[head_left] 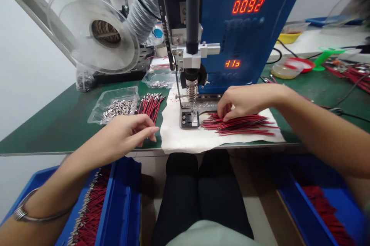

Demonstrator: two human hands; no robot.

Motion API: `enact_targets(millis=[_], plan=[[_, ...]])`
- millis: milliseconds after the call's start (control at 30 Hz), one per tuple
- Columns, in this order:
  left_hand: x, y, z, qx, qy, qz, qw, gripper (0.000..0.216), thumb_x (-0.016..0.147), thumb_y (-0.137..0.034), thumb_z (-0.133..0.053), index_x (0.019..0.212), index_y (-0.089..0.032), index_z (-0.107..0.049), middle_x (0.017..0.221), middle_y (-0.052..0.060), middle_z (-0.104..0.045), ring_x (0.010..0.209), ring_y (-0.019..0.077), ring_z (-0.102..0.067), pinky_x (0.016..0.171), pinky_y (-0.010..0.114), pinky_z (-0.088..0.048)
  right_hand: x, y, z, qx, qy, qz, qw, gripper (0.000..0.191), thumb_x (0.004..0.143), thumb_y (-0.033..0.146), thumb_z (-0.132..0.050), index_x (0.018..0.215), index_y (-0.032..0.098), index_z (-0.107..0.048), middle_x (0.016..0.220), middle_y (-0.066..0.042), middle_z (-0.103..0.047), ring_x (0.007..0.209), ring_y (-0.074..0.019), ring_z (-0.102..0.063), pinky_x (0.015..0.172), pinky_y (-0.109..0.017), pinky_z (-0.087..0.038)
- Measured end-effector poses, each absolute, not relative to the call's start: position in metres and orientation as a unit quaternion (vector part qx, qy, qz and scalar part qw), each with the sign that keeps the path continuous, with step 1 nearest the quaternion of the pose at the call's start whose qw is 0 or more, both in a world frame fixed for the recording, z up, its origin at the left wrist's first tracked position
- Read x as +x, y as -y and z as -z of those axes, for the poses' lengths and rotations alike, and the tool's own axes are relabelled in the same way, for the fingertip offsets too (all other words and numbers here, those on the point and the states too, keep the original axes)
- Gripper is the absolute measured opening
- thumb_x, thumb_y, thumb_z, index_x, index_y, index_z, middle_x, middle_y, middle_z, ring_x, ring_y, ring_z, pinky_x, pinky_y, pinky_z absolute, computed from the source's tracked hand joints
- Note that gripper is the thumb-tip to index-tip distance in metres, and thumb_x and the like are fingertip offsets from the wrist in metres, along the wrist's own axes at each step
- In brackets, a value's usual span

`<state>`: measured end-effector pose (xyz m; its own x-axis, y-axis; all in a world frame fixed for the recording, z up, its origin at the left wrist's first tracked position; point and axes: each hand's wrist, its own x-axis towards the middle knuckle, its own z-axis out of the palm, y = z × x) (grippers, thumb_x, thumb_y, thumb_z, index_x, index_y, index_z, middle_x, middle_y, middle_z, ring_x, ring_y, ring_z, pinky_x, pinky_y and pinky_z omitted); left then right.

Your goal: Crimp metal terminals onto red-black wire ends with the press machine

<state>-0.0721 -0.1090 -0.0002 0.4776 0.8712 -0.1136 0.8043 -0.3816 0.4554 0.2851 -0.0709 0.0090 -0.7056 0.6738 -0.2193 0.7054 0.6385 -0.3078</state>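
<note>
My left hand [135, 132] hovers at the table's front edge, over the near end of a bundle of red-and-black wires with metal ends [152, 103]. Its fingers are loosely curled and slightly apart, with nothing visible in them. My right hand [235, 103] reaches down onto a pile of red-and-black wires [245, 125] on a white cloth [176, 138]. Thumb and fingertips pinch wires at the top of the pile; how many is hidden. Left of that pile, a small metal fixture [190, 119] sits under the soldering head [191, 88] of a blue machine [243, 37].
Beside the bundle lies a clear tray of small metal connectors [118, 109]. A large clear reel [92, 32] stands behind it. Blue bins with wires flank my legs, one at left [124, 199] and one at right [306, 215]. A red lid [300, 64] lies at back right.
</note>
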Motion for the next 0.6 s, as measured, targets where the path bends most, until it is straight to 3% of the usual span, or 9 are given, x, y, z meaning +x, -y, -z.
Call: enact_targets(millis=[167, 367, 600], plan=[[-0.050, 0.080, -0.021, 0.883, -0.417, 0.063, 0.207, 0.025, 0.093, -0.040, -0.056, 0.088, -0.019, -0.069, 0.079, 0.002, -0.072, 0.067, 0.0148, -0.063, 0.059, 0.023, -0.042, 0.284, 0.062, -0.014, 0.363, -0.905, 0.210, 0.065, 0.022, 0.086, 0.030, -0.061, 0.093, 0.022, -0.080, 0.091, -0.001, -0.078, 0.081, -0.0184, -0.071, 0.072, -0.027, -0.051], [-0.013, 0.033, -0.047, 0.905, -0.300, 0.205, 0.221, 0.013, 0.084, -0.016, -0.061, 0.082, -0.019, -0.074, 0.073, -0.002, -0.070, 0.063, 0.0098, -0.060, 0.057, 0.018, -0.041, 0.291, 0.066, -0.002, 0.379, -0.905, 0.191, 0.014, 0.021, 0.088, 0.030, -0.057, 0.094, 0.023, -0.076, 0.091, 0.000, -0.076, 0.078, -0.0170, -0.068, 0.071, -0.027, -0.048], [0.006, 0.008, -0.045, 0.876, -0.297, 0.234, 0.299, 0.005, 0.079, -0.014, -0.066, 0.077, -0.016, -0.069, 0.065, -0.003, -0.065, 0.058, 0.0094, -0.057, 0.051, 0.017, -0.040, 0.289, 0.072, 0.003, 0.381, -0.914, 0.140, -0.020, 0.008, 0.084, 0.023, -0.059, 0.085, 0.022, -0.067, 0.081, 0.002, -0.070, 0.067, -0.0133, -0.060, 0.062, -0.025, -0.041]])
